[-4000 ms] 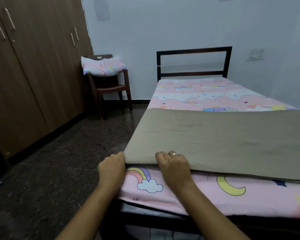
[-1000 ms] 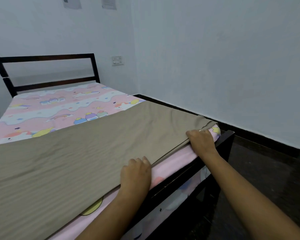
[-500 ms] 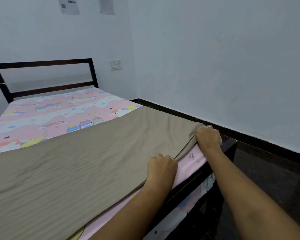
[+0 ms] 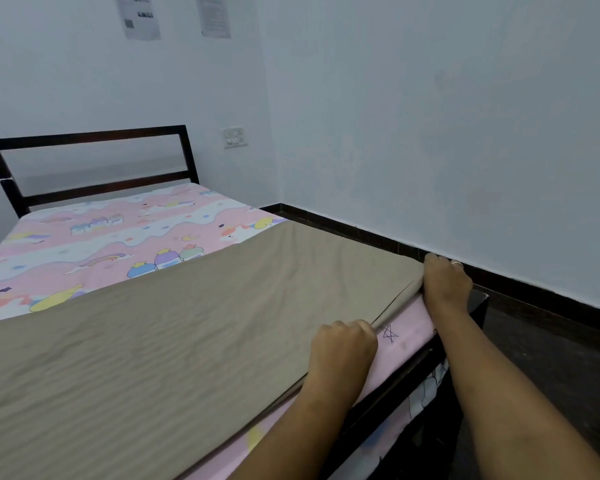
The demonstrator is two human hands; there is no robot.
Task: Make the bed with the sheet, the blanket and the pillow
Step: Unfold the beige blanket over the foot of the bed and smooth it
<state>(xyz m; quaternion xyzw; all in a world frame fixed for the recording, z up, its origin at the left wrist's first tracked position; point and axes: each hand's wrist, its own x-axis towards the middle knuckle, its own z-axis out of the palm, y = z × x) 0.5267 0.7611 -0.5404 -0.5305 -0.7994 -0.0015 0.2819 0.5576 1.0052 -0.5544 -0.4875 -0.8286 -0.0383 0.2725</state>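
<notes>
Status, nearest hand?
— My left hand (image 4: 342, 344) is clenched on the near edge of the flat taupe fabric blanket (image 4: 187, 341), knuckles up, just above the dark foot rail of the bed frame (image 4: 406, 379).

Next item out?
— My right hand (image 4: 445, 282), a ring on one finger, grips that blanket at its right-hand corner, with the fingers bent down over the corner. The two hands sit apart along the one edge.

Blanket position?
— It lies flat across the near part of the bed, faintly rippled. A strip of the pink cartoon-printed sheet (image 4: 101, 237) shows below its near edge and bears a small inked star (image 4: 389, 334). Beyond the blanket's far edge the sheet covers the mattress up to the dark open-bar headboard (image 4: 90, 157).

Surroundings?
— Dark floor (image 4: 551, 358) at right. A dark skirting strip (image 4: 361, 233) runs along the pale blue wall (image 4: 430, 116). A white switch plate (image 4: 234, 137) is mounted just right of the headboard. Two paper sheets (image 4: 137, 15) are fixed high on the far wall.
</notes>
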